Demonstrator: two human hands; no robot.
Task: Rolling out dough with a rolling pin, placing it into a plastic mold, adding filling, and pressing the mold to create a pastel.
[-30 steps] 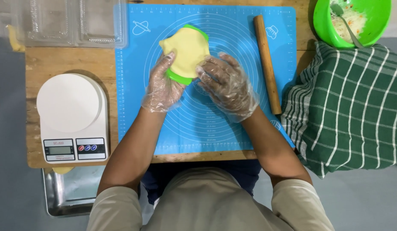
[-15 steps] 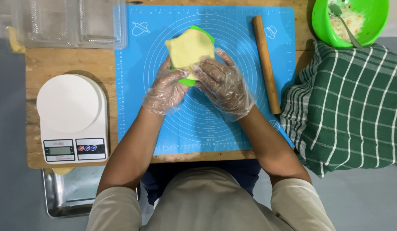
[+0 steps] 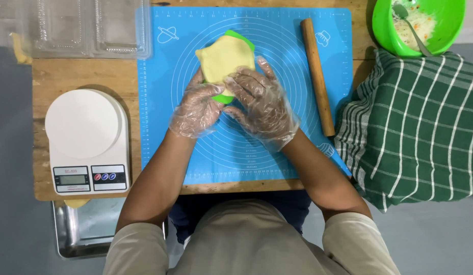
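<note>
A: Where does everything sit around the mat (image 3: 160, 127)?

B: The hands (image 3: 195, 109) meet near its centre with the dough sheet (image 3: 224, 58) on the mould (image 3: 241, 38) at twelve o'clock. The rolling pin (image 3: 317, 76) lies at three, on the mat.

A: And off it?

B: The scale (image 3: 86, 142) at nine, plastic containers (image 3: 88, 28) at ten, the bowl (image 3: 384, 25) at two, the cloth (image 3: 415, 127) at three, the tray (image 3: 68, 234) at seven.

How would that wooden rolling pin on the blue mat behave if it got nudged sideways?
The rolling pin is a plain round cylinder without handles, so it would probably roll easily. It lies on the smooth blue mat, which likely offers little resistance. It looks stiff and solid.
</note>
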